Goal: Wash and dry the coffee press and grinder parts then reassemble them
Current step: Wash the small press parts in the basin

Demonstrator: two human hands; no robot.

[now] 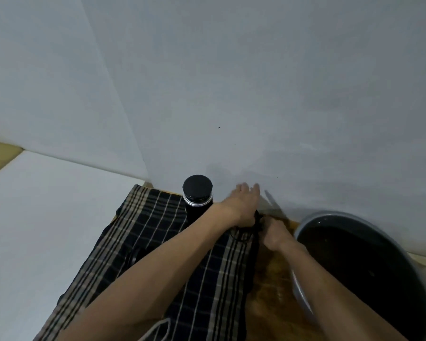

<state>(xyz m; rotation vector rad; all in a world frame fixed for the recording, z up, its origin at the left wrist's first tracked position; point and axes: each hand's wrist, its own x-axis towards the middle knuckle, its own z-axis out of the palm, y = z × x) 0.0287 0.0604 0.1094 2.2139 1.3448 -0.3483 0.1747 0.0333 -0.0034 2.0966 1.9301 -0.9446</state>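
Checked cloth (143, 244), dark with pale stripes, covers the left part of the wooden table (268, 286) and runs off its near edge; a dark ring-shaped part (133, 258) lies on it, half hidden by your left forearm. At the far edge of the cloth, against the white wall (256, 82), a black cylinder with a black lid and a silver band (197, 196) stands upright. Just right of it your left hand (244, 203) reaches toward the wall with fingers spread and straight, while its heel presses down on a small dark part (246, 231) at the cloth's right edge. Motion blur leaves the part's shape unclear. Your right hand (277, 236) meets the same part from the right, fingers curled round it, as far as the blur allows. A thin grey blurred streak (271, 199) shows by the wall behind the hands; you cannot tell what it is. At the table's right edge sits a grey basin (303, 289) holding dark water, your right forearm crossing its rim.
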